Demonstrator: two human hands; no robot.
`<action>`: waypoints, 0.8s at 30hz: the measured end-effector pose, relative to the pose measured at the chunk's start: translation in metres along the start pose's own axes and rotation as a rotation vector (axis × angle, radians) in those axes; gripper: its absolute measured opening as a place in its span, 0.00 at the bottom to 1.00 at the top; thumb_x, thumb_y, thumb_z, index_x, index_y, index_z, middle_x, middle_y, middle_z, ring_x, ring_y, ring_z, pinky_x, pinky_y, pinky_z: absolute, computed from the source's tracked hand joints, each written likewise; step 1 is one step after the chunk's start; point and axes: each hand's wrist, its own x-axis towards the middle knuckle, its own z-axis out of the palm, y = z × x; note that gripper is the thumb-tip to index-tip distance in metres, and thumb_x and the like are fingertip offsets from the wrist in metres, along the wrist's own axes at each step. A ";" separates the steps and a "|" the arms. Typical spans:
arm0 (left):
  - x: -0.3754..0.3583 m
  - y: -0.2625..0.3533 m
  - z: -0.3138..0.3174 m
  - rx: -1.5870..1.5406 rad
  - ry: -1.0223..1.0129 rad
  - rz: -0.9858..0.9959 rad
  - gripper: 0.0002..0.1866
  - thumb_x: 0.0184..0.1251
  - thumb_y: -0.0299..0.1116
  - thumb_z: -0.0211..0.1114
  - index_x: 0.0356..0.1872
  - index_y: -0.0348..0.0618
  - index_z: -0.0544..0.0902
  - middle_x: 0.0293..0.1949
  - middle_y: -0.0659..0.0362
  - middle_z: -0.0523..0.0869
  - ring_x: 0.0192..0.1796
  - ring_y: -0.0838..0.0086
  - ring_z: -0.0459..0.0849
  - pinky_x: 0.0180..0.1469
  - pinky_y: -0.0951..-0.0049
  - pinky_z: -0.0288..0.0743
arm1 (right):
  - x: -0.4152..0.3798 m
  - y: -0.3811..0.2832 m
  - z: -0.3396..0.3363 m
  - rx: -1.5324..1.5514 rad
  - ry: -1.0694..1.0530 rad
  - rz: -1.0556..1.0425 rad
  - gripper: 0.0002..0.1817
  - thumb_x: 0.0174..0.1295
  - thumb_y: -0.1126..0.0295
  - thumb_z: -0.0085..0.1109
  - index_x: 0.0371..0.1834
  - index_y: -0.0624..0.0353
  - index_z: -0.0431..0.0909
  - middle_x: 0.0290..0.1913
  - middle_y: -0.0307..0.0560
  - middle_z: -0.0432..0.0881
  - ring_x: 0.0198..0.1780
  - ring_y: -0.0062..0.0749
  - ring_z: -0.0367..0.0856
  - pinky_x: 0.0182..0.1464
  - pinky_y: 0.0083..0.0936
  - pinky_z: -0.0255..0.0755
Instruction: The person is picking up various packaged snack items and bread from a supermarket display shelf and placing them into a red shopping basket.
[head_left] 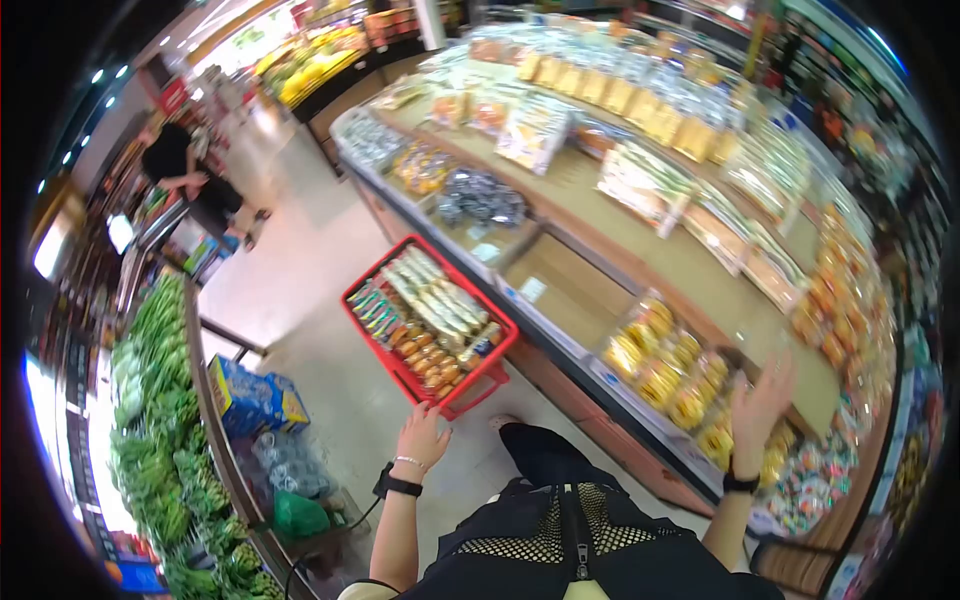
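Just below the near end of a red basket (508, 318) is my left hand (424, 436), its fingers spread and nothing in them. Packaged goods in rows fill the basket: long pale packs (432, 292), brown rolls (425, 357) and small green-striped packs. My right hand (764, 405) is over the display counter at the right, fingers extended and empty, beside yellow bagged items (660, 384). Whether it touches any of them I cannot tell.
The long display counter (560, 345) runs diagonally, carrying many packaged foods. Leafy greens (165, 440) line a shelf at the left. A blue-and-yellow box (255, 397) and a green bag (300, 515) are on the floor. A person (180, 165) stands at the upper left.
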 end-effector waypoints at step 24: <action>-0.121 0.619 0.205 -0.169 -0.581 1.508 0.15 0.61 0.32 0.66 0.49 0.43 0.78 0.45 0.51 0.82 0.49 0.54 0.81 0.49 0.59 0.76 | -0.282 0.429 -0.194 -0.198 -0.178 0.797 0.24 0.56 0.70 0.64 0.58 0.54 0.76 0.69 0.55 0.64 0.74 0.57 0.54 0.71 0.49 0.55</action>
